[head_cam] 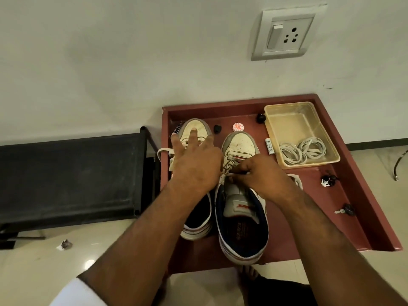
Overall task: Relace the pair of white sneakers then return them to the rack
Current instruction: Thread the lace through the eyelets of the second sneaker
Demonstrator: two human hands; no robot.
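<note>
I see a pale wall [132, 62] with a switch socket [287, 32], and a glossy tiled floor [44, 272]. A black rack [66, 175] stands left of the red-brown desk [344, 195]. Both white sneakers [241, 219] stand on the desk, side by side. My left hand [196, 164] is spread over the left shoe; my right hand [262, 175] pinches the lace [229, 166] of the right one. A clear tub [276, 133] holds spare laces.

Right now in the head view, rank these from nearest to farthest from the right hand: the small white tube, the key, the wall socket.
From the right hand at the laces:
1. Small white tube, just past it, beside the plastic tray.
2. Key, off to its right, near the red table's edge.
3. Wall socket, high on the wall, farthest.
</note>
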